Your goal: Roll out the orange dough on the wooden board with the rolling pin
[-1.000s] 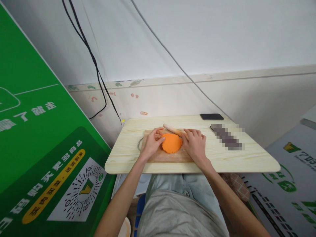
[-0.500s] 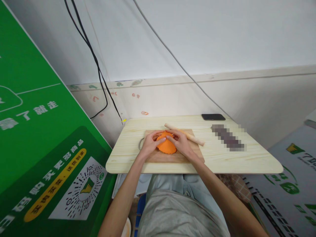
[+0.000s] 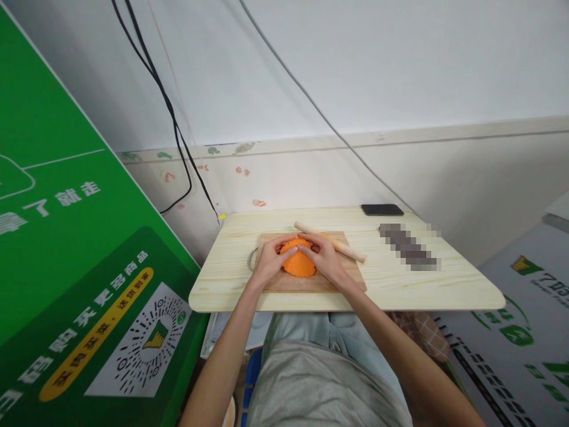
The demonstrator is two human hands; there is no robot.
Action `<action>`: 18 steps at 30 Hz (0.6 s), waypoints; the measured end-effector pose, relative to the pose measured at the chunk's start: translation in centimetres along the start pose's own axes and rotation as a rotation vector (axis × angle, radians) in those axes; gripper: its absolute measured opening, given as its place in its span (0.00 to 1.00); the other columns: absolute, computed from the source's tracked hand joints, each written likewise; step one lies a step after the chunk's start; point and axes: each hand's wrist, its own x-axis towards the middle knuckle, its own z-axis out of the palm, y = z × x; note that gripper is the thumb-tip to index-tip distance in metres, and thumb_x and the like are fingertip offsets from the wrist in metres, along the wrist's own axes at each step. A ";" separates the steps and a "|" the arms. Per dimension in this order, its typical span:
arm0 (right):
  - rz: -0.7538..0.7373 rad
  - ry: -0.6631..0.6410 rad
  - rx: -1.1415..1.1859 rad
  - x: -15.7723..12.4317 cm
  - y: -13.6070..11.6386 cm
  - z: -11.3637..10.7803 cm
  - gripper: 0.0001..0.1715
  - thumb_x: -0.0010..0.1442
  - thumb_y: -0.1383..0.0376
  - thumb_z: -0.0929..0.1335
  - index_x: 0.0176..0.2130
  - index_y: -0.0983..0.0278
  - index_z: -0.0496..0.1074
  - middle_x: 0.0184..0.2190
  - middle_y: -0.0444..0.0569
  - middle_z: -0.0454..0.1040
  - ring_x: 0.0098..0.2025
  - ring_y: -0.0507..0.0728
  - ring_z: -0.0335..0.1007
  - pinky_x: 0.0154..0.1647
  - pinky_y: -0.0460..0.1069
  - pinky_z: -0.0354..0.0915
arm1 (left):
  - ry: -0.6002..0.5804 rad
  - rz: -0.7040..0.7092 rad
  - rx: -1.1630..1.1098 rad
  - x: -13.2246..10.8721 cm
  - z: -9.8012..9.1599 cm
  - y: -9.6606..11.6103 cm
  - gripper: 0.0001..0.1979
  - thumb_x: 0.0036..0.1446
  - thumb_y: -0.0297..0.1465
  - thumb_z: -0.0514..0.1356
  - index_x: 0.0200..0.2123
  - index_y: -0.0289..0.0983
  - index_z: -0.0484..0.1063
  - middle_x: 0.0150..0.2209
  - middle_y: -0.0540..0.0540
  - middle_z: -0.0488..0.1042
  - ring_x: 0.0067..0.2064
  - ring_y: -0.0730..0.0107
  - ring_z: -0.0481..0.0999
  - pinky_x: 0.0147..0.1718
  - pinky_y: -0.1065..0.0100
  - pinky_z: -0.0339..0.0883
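Note:
A flat orange sheet of clay or dough (image 3: pixel 299 265) with a ragged edge lies on the wooden cutting board (image 3: pixel 311 287). My left hand (image 3: pixel 270 259) grips its left side, thumb on top and fingers curled round the far edge. From the right, my right hand (image 3: pixel 323 256) pinches it the same way, and both thumbs nearly meet at the middle. The far fingertips are partly hidden behind the sheet. Just beyond my right hand, a wooden rolling pin (image 3: pixel 351 249) rests slantwise across the board's far right corner. A metal ring handle (image 3: pixel 251 259) shows at the board's left end.
A black phone (image 3: pixel 382 210) lies at the back of the pale wooden table (image 3: pixel 418 290). A blurred-out dark item (image 3: pixel 409 248) is on the right side. Green panel (image 3: pixel 89 249) stands close on the left, the wall behind, with cables hanging down it.
The view has shifted slightly. Both hands stay on the orange sheet, whose far edge now looks lower and rounder between the fingers.

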 end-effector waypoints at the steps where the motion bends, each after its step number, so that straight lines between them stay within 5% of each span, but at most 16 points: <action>1: 0.006 0.001 0.004 0.0 0.0 0.0 0.21 0.66 0.58 0.73 0.57 0.59 0.82 0.57 0.57 0.83 0.55 0.64 0.81 0.57 0.60 0.76 | -0.001 0.003 -0.003 0.0 0.0 -0.1 0.26 0.54 0.45 0.75 0.52 0.37 0.84 0.54 0.36 0.84 0.55 0.50 0.83 0.58 0.51 0.75; 11: -0.004 0.006 0.050 0.0 -1.1 0.1 0.22 0.69 0.56 0.71 0.59 0.59 0.80 0.63 0.56 0.79 0.58 0.63 0.79 0.62 0.60 0.74 | -0.025 0.035 -0.027 0.1 0.2 0.0 0.22 0.58 0.47 0.71 0.47 0.36 0.85 0.50 0.38 0.86 0.50 0.54 0.83 0.53 0.57 0.76; 18: 0.008 0.055 0.012 0.0 -1.1 0.1 0.16 0.69 0.52 0.71 0.46 0.60 0.82 0.46 0.53 0.86 0.46 0.62 0.81 0.51 0.58 0.77 | -0.040 0.017 -0.055 -0.2 0.4 0.6 0.22 0.60 0.47 0.71 0.48 0.36 0.86 0.47 0.40 0.86 0.46 0.56 0.83 0.46 0.62 0.77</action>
